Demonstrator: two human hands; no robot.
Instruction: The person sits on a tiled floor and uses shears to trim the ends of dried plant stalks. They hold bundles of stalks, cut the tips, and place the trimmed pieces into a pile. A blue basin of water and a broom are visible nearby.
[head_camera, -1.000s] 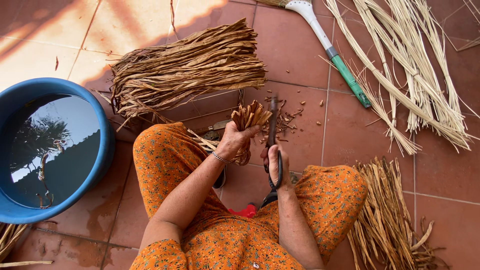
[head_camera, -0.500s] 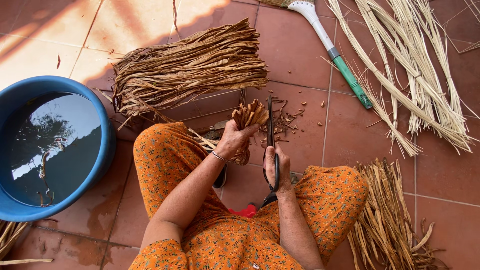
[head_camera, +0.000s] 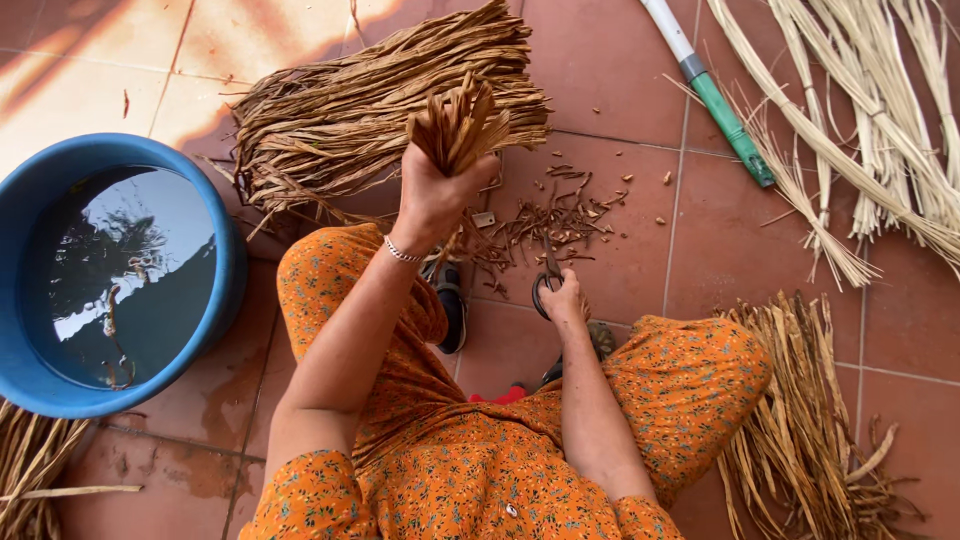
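Observation:
My left hand is raised and grips a small bundle of dried brown leaf strips, cut ends up, in front of a large pile of the same strips. My right hand rests low on the tiled floor, fingers through the handles of dark scissors whose blades point away from me. Short brown trimmings lie scattered on the tiles just beyond the scissors. I sit on the floor in an orange patterned garment, knees spread.
A blue basin of water stands at the left. A broom with a green and white handle and pale straw strands lie at the upper right. More dried strips are piled by my right knee.
My left hand has lifted its bundle up and away from the scissors. My right hand has lowered the scissors to the floor, blades now pointing away.

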